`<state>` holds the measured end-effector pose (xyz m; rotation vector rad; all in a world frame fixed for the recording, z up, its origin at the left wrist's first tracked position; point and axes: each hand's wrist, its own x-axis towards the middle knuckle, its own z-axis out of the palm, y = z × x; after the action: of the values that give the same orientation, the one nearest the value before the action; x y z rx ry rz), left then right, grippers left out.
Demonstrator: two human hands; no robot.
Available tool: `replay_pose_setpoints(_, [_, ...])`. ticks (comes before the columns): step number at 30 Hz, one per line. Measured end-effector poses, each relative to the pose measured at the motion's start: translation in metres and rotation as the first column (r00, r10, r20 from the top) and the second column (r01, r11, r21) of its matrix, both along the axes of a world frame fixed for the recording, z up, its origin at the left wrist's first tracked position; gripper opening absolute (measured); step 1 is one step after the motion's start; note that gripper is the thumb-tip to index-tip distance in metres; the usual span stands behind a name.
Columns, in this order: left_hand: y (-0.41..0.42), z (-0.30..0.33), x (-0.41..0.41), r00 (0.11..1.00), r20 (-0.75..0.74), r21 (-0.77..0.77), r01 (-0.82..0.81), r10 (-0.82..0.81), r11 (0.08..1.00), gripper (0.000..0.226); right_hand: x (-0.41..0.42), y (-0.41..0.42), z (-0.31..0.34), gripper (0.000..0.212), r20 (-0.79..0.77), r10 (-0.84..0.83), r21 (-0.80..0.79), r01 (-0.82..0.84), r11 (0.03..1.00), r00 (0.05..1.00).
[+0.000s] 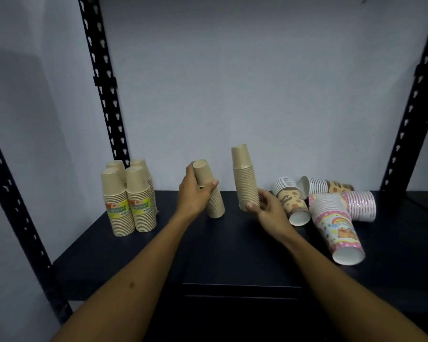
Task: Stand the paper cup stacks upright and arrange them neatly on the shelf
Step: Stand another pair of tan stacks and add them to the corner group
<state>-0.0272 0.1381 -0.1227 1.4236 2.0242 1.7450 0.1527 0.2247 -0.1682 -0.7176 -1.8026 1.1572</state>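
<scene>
Pale wall and black slotted uprights frame a dark shelf [232, 255] that carries all the cups. At frame centre, two plain kraft stacks are in the hands. The left hand [194, 193] wraps its fingers and thumb round the upper part of the left kraft stack [211, 193], which leans with its top toward the left and its base apparently on the shelf. Just right of it, the right hand [265, 208] pinches the bottom of the right kraft stack [246, 178], which is close to upright; whether its base touches the shelf I cannot tell.

Toward the left of the frame, four wrapped kraft stacks [129, 201] with yellow-green labels stand upright in a tight block. At the right, several printed stacks [331, 213] lie on their sides, open mouths toward the camera, overlapping one another.

Risks from here, as I judge them: the leaning stack could slide or topple if released before it is vertical; the right stack, held only at its base, could sway and shed its top cups; and the loose, unwrapped cups could separate under a sideways push. A careless elbow might also roll the lying printed stacks.
</scene>
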Motion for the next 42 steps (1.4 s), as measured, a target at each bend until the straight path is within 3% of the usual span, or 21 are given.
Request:
replay_pose_setpoints(2, [0.003, -0.003, -0.005, 0.999, -0.048, -0.036, -0.002, 0.0, 0.999, 0.058, -0.003, 0.004, -0.007, 0.039, 0.116, -0.068, 0.117, 0.054, 0.992, 0.991])
replay_pose_setpoints(7, [0.01, -0.005, -0.005, 0.997, -0.077, -0.111, 0.017, -0.026, 0.994, 0.057, -0.007, 0.016, -0.016, 0.045, 0.344, -0.136, 0.18, 0.077, 0.981, 0.929])
replay_pose_setpoints(12, [0.006, -0.029, 0.003, 0.973, 0.114, -0.076, 0.209, -0.2, 0.975, 0.064, -0.007, 0.019, -0.018, 0.043, 0.46, -0.146, 0.159, 0.08, 0.984, 0.876])
replay_pose_setpoints(16, [0.002, -0.059, 0.002, 0.977, 0.174, -0.097, 0.145, -0.126, 0.985, 0.046, -0.006, 0.016, -0.017, 0.048, 0.44, -0.132, 0.174, 0.06, 0.983, 0.888])
replay_pose_setpoints(23, [-0.001, -0.064, 0.002, 0.985, 0.153, -0.121, 0.099, -0.079, 0.988, 0.058, -0.005, -0.001, -0.003, 0.057, 0.159, -0.042, 0.226, 0.005, 0.974, 0.986])
replay_pose_setpoints(28, [-0.002, -0.06, 0.005, 0.984, 0.178, -0.111, 0.003, 0.017, 0.994, 0.059, -0.007, 0.004, -0.005, 0.077, 0.156, -0.112, 0.261, 0.068, 0.963, 0.981])
replay_pose_setpoints(31, [-0.003, -0.059, 0.006, 0.984, 0.17, -0.109, -0.034, 0.052, 0.993, 0.059, -0.007, 0.006, -0.008, 0.075, 0.165, -0.045, 0.213, 0.009, 0.977, 0.985])
replay_pose_setpoints(35, [-0.004, -0.059, 0.004, 0.978, 0.201, -0.105, 0.079, -0.057, 0.991, 0.08, -0.01, 0.003, -0.01, 0.064, 0.176, 0.04, 0.174, -0.071, 0.982, 0.984])
replay_pose_setpoints(37, [-0.004, -0.06, -0.003, 0.935, 0.328, -0.065, 0.162, -0.132, 0.985, 0.093, -0.012, 0.004, -0.009, 0.059, 0.151, 0.014, 0.169, -0.039, 0.985, 0.988])
replay_pose_setpoints(40, [-0.005, -0.059, -0.013, 0.834, 0.504, 0.021, 0.249, -0.225, 0.968, 0.09, -0.011, 0.007, -0.01, 0.061, 0.133, -0.008, 0.141, -0.011, 0.99, 0.991])
replay_pose_setpoints(42, [-0.005, -0.06, -0.014, 0.835, 0.48, 0.02, 0.297, -0.27, 0.955, 0.078, -0.01, 0.009, -0.012, 0.061, 0.136, 0.031, 0.12, -0.048, 0.992, 0.99])
